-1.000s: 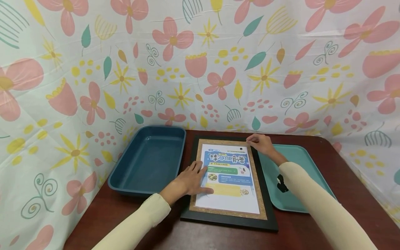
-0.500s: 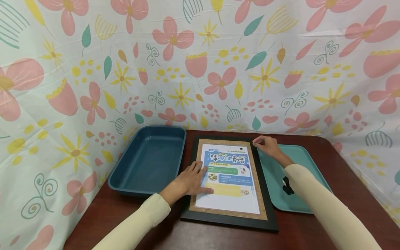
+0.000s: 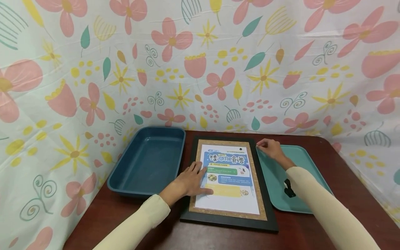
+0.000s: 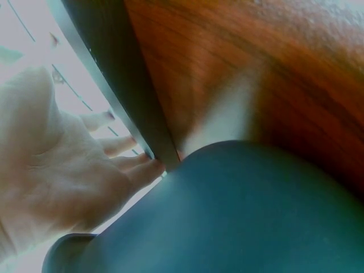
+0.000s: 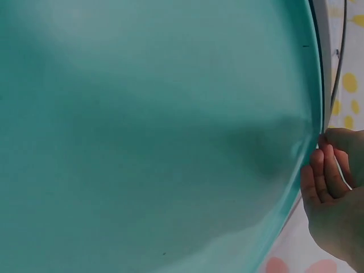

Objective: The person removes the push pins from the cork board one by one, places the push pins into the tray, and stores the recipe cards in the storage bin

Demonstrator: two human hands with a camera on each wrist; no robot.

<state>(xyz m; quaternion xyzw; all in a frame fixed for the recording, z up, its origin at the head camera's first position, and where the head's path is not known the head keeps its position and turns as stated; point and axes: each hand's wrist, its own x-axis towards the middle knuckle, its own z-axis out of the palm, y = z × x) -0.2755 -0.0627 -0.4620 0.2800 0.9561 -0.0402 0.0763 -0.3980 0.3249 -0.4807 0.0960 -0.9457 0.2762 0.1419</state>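
Note:
On a cork board in a black frame (image 3: pixel 229 225) lies a printed sheet (image 3: pixel 231 205) with blue, green and yellow blocks. Near the sheet's top right corner shows a small black dot (image 3: pixel 240 149). My left hand (image 3: pixel 191 180) rests spread on the sheet's left edge and the frame; the left wrist view shows its palm side (image 4: pixel 62 165). My right hand (image 3: pixel 270 148) is just right of the frame's top right corner, over the teal tray's (image 3: pixel 298 205) far left corner. Its thumb and fingertips (image 5: pixel 323 139) come together at the tray's rim; I cannot tell whether they pinch anything.
A deep blue bin (image 3: pixel 147 166) stands left of the board, close to my left forearm. All sit on a dark red-brown table (image 3: pixel 125 222). A flower-print cloth (image 3: pixel 200 69) rises behind and along the sides. A small black device (image 3: pixel 289 189) hangs beside my right sleeve.
My right hand has moved right, from over the board's top right corner to the tray's corner, fingertips still together. The left hand, sheet and board have stayed in place.

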